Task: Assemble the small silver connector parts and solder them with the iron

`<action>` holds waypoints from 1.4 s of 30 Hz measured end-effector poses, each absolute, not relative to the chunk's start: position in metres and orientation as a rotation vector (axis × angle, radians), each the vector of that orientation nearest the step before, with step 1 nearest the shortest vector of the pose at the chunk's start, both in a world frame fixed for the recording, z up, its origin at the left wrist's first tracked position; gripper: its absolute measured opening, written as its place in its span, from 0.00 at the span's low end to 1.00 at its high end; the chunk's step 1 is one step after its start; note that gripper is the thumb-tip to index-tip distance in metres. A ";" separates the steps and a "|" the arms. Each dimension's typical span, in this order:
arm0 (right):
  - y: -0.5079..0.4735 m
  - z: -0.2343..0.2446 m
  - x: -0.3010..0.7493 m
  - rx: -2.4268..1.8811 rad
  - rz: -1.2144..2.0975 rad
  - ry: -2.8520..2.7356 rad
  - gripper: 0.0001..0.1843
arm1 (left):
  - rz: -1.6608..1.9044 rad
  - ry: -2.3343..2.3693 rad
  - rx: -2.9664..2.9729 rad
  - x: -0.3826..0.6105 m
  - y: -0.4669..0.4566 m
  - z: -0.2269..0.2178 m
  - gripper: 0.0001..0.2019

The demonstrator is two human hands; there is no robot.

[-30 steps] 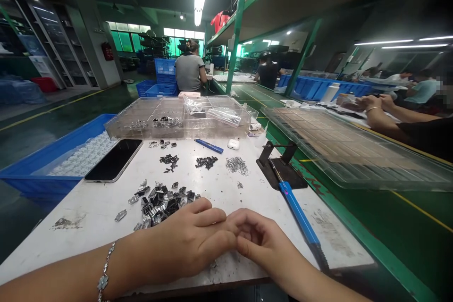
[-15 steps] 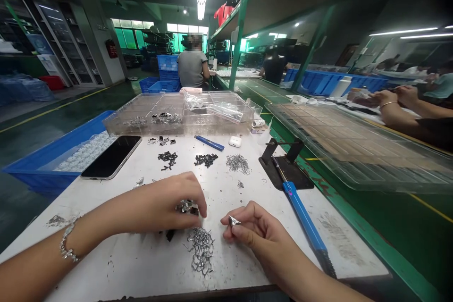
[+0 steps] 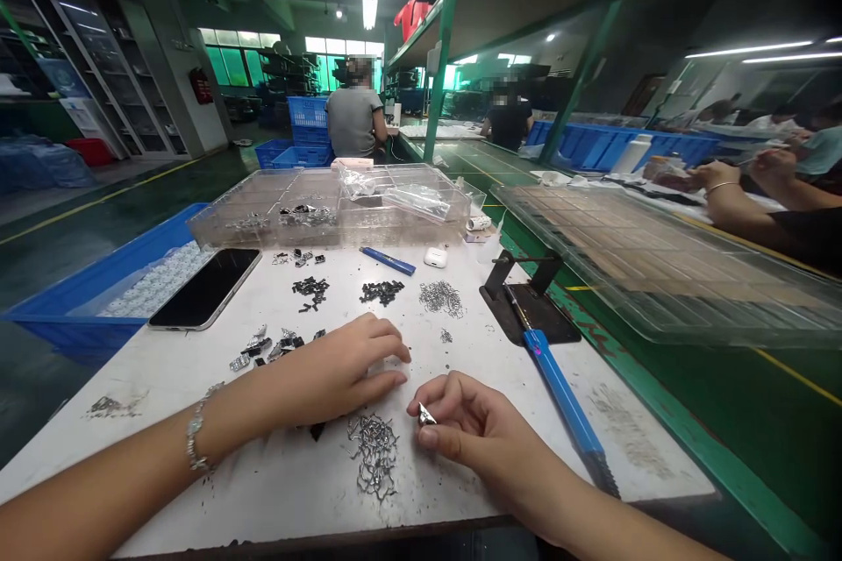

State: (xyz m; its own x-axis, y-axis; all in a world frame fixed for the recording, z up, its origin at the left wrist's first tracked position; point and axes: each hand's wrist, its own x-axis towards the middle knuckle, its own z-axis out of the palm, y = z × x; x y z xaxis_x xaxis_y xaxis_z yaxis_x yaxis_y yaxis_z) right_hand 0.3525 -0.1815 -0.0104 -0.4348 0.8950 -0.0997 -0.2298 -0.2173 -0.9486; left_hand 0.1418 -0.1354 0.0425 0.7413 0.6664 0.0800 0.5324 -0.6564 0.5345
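Note:
My right hand [image 3: 468, 427] rests near the front of the white table [image 3: 197, 500], thumb and forefinger pinched on a small metal clip [image 3: 425, 415]. My left hand [image 3: 335, 372], with a bracelet on its wrist, lies palm down over a heap of black and silver metal parts [image 3: 273, 346], fingers stretched out and covering most of it. A tangle of thin wire springs [image 3: 374, 451] lies just in front of both hands. Whether anything is under the left palm is hidden.
Farther back lie small piles of dark parts [image 3: 381, 290], a wire pile [image 3: 440, 298], a black phone [image 3: 205, 287], a blue pen [image 3: 388, 260], clear compartment boxes [image 3: 335, 210]. A blue-handled tool [image 3: 559, 386] rests on a black stand. A blue crate [image 3: 98, 289] sits left. Other people work behind and right.
My left hand has moved from lifting a bunch of parts to lying flat over the heap. My right hand holds the clip as half a second ago; one second ago both hands were together.

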 end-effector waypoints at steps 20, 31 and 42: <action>-0.184 -0.006 0.356 -0.827 1.807 -1.227 0.17 | 0.544 1.217 2.386 0.184 -0.069 0.020 0.11; -0.181 -0.009 0.354 -0.747 1.885 -1.013 0.19 | 0.561 0.999 2.609 0.231 -0.053 0.020 0.06; -0.180 -0.016 0.352 -0.730 1.884 -0.971 0.19 | 0.248 1.131 2.742 0.266 -0.035 0.023 0.09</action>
State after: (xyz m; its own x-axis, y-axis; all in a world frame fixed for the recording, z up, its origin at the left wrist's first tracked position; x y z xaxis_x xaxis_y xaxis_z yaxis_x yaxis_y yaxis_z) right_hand 0.3520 -0.1799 -0.0160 -0.4495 0.8872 -0.1043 -0.4298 -0.3172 -0.8454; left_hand 0.2656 -0.0353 0.0230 0.6993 0.7091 0.0900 0.6817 -0.6994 0.2147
